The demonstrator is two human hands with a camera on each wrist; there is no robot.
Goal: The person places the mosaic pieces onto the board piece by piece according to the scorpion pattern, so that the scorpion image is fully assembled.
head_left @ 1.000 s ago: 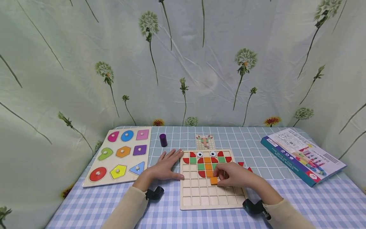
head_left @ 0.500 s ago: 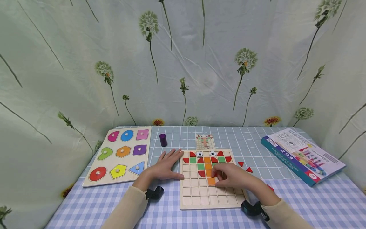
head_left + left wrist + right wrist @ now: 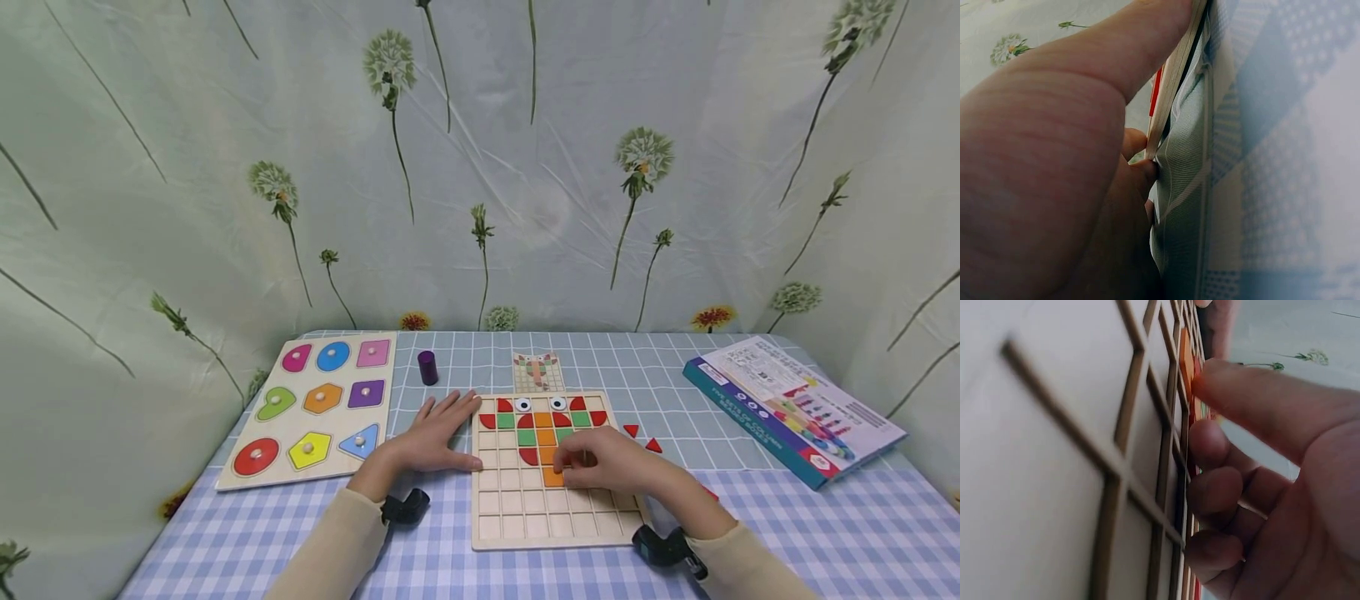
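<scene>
A wooden grid board [image 3: 510, 527] lies on the table, with red, green and orange tiles and two eye pieces in its upper cells. My right hand [image 3: 617, 460] is over the board, thumb and finger pinching the right edge of an orange square tile [image 3: 552, 477]. This tile sits at the lower end of an orange column, in or almost level with its cell. In the right wrist view the thumb touches the orange tile [image 3: 1185, 355], other fingers curled near the grid. My left hand [image 3: 433, 443] rests spread along the board's left edge, fingers and thumb touching it.
A patterned card [image 3: 537, 372] lies behind the board. Red triangle pieces [image 3: 654, 446] lie to its right, one partly behind the right wrist. A knobbed shape puzzle [image 3: 296, 417] and purple cylinder [image 3: 427, 367] are at left; a box [image 3: 795, 408] is at right.
My right hand has moved slightly left with the orange tile, which went from lying askew to lining up under the orange column. The left hand has stayed still.
</scene>
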